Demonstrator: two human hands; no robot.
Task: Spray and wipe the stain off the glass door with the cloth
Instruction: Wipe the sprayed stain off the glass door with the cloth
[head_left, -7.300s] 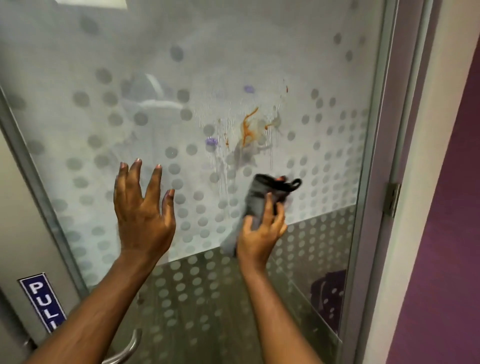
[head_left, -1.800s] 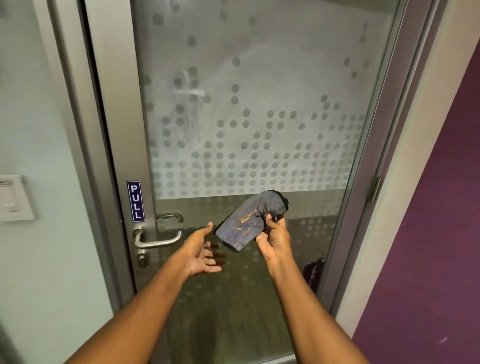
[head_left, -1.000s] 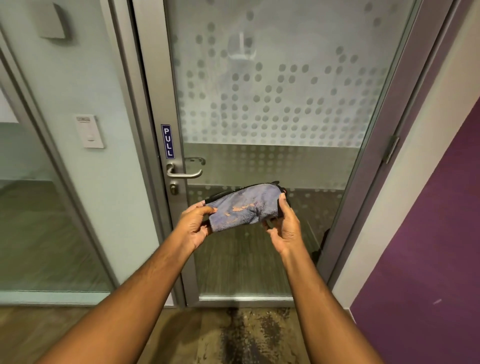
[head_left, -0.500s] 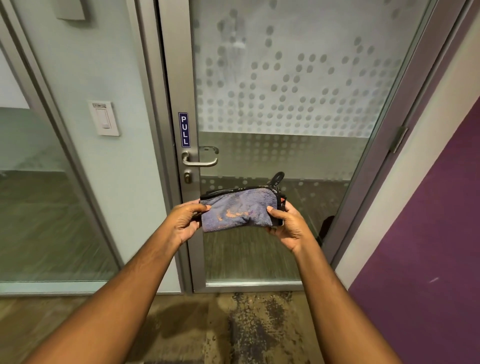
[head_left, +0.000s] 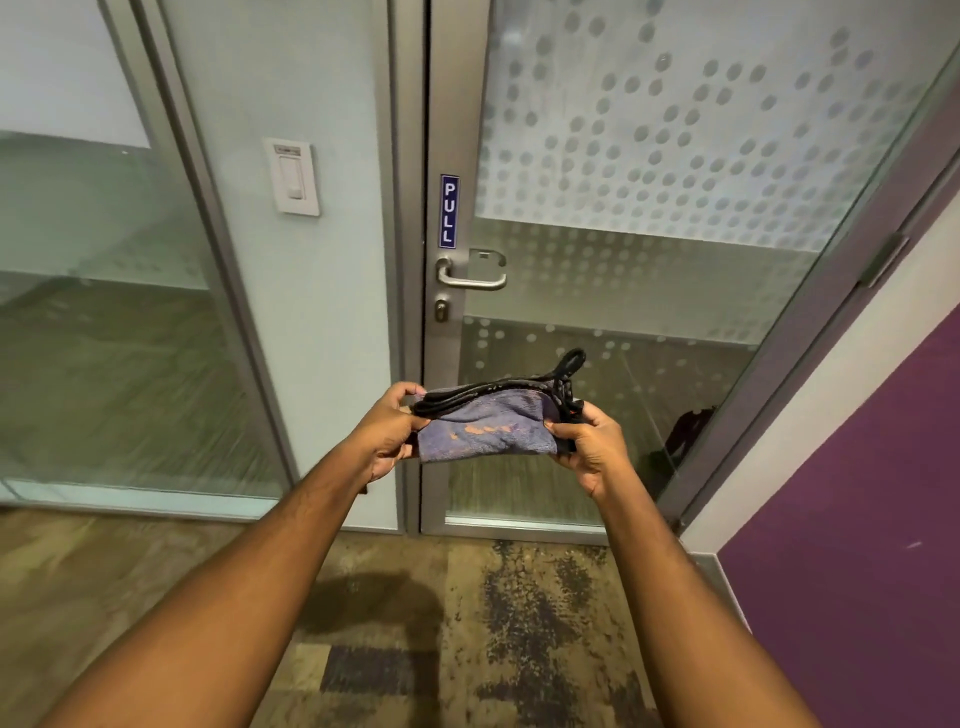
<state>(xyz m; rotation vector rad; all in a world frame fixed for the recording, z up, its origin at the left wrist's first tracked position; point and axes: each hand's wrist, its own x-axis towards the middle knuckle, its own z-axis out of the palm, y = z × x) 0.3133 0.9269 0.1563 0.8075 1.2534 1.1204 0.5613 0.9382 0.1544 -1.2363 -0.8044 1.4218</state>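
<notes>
A blue-grey cloth (head_left: 493, 434) with a black edge, a black loop and orange smears on it is stretched between both hands in front of me. My left hand (head_left: 387, 428) pinches its left end. My right hand (head_left: 592, 447) grips its right end. Behind them stands the glass door (head_left: 675, 171), frosted with a dot pattern; no stain shows on the part in view. No spray bottle is in view.
A metal lever handle (head_left: 470, 280) and a blue PULL sign (head_left: 449, 210) sit on the door's left frame. A wall switch (head_left: 292, 176) hangs on the pale panel to the left. A purple wall (head_left: 857, 493) rises at the right. Patterned carpet (head_left: 467, 623) lies underfoot.
The orange stain seen on the glass 7.3 s ago is gone. I have stepped back from the door, and my left hand has taken hold of the cloth's other end.
</notes>
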